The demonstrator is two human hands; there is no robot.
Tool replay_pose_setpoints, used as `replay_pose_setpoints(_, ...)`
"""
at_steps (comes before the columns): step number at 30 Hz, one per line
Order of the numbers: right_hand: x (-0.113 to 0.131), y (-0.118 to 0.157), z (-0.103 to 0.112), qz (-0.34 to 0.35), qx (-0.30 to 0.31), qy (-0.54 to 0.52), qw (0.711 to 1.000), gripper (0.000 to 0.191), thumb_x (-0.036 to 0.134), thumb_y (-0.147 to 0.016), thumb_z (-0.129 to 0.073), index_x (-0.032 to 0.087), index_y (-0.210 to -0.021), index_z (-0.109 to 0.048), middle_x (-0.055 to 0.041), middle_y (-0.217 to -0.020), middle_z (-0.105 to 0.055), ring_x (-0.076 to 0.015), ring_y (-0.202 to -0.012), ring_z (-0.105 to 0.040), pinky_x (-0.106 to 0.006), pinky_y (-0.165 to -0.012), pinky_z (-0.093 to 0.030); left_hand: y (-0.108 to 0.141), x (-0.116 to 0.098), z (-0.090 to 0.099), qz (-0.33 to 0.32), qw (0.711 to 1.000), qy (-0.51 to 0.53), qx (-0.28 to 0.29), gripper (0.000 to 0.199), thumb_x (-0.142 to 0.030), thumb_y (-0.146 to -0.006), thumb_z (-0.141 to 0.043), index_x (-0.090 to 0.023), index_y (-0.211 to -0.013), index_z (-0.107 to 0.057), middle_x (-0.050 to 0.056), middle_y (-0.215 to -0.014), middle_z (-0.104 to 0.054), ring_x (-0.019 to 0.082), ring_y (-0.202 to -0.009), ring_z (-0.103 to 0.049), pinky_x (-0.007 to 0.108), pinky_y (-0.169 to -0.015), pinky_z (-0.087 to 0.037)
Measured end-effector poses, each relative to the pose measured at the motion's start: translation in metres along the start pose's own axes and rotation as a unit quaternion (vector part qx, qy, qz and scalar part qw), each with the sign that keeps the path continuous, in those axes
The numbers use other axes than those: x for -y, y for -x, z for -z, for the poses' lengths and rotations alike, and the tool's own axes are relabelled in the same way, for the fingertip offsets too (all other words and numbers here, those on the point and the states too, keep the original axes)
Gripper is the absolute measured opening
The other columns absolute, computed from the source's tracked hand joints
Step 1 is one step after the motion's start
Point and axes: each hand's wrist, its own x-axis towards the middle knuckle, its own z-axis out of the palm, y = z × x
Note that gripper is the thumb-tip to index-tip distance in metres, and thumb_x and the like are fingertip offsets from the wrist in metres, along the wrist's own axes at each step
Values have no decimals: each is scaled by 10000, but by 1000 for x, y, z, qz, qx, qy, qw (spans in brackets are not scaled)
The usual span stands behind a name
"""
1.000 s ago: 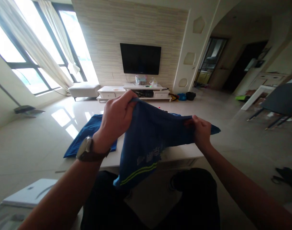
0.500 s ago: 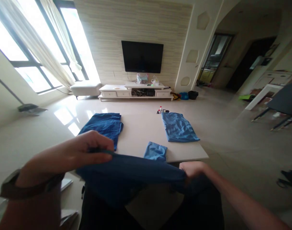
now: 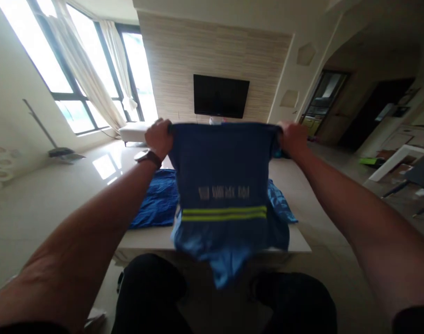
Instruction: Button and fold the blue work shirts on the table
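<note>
The blue shirt is in the air above the near edge of the table, in front of the person. The left hand grasps one upper corner of it, and the right hand grasps the opposite upper corner; both grips are closed on the cloth. Between them the top edge is almost straight, while the lower part hangs loose and is blurred.

I judge this cloth to be light and very soft, with no stiffness of its own, so it can swing and crease easily. It does not look fragile, but smooth cloth may slip a little. The two corners seem good places to hold, because they spread the width evenly. Behind it, dark-blue cloth and lighter blue cloth lie on the table.
</note>
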Motion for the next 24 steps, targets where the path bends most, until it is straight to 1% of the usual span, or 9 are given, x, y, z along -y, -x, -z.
replay_pose_setpoints(1,4,-19,7,9,-39,10,999,351,320,-950,-470,76,-735,-602,-150,-1292,-711,-308,-1470,-456,-286,-1025,-410,-18,-3,1,33,998,-35,-36,215,-178,-932,-572,-187,-727,-508,-42,-781,-442,79,-766,-412,210,-845,-384)
replay_pose_setpoints(4,2,-44,34,114,-164,35,979,264,259,-948,-534,93,-768,-632,-89,-1352,-701,-398,-1487,-411,-415,-1044,-413,-59,-7,14,17,989,-89,-115,144,-256,-989,-611,-179,-881,-554,-25,-997,-491,88,-924,-395,261,-997,-315)
replay_pose_setpoints(6,-10,-34,43,157,-194,59,966,267,281,-965,-562,90,-821,-680,-86,-1346,-709,-408,-1470,-438,-463,-1053,-412,-63,-6,21,-7,986,-120,-120,148,-266,-953,-691,-181,-930,-572,-24,-1057,-504,103,-1011,-375,298,-1065,-268)
replay_pose_setpoints(8,-26,-5,36,148,-178,131,964,363,339,-1001,-511,46,-983,-726,-127,-1275,-725,-385,-1423,-496,-502,-1082,-376,-44,-2,22,-20,985,-151,-85,150,-240,-911,-735,-179,-951,-605,-12,-1048,-519,126,-1055,-377,336,-1089,-255)
replay_pose_setpoints(10,-47,32,16,104,-106,200,968,373,317,-1007,-515,36,-1121,-733,-154,-1190,-732,-361,-1347,-548,-520,-1082,-355,-6,5,16,-53,984,-167,-16,69,-228,-955,-662,-174,-996,-647,13,-1022,-550,160,-1057,-418,368,-1066,-290)
replay_pose_setpoints(14,-93,117,-46,39,14,195,980,284,209,-954,-555,137,-1136,-761,-183,-1142,-729,-303,-1184,-543,-468,-982,-365,95,32,-5,-95,974,-182,100,167,-195,-998,-532,-163,-1053,-686,87,-1046,-648,250,-1103,-525,411,-1001,-356)
replay_pose_setpoints(19,-124,239,-114,24,121,166,978,209,215,-883,-596,222,-964,-789,-134,-960,-744,-270,-956,-591,-398,-786,-410,232,71,-24,-32,943,-210,257,263,-143,-923,-523,-217,-1061,-734,108,-1089,-705,303,-1128,-602,451,-971,-393)
replay_pose_setpoints(22,-125,307,-143,-4,226,126,966,140,270,-838,-628,275,-830,-767,-102,-825,-703,-283,-869,-625,-400,-729,-433,307,89,-25,34,895,-208,393,327,-104,-874,-528,-236,-1078,-746,114,-1173,-720,307,-1191,-615,451,-983,-407)
replay_pose_setpoints(24,-123,340,-157,-31,298,109,948,124,316,-796,-650,305,-813,-773,-117,-805,-695,-319,-874,-645,-442,-747,-464,345,96,-24,79,841,-207,494,365,-73,-854,-530,-233,-1099,-747,120,-1215,-727,308,-1242,-615,459,-1010,-413)
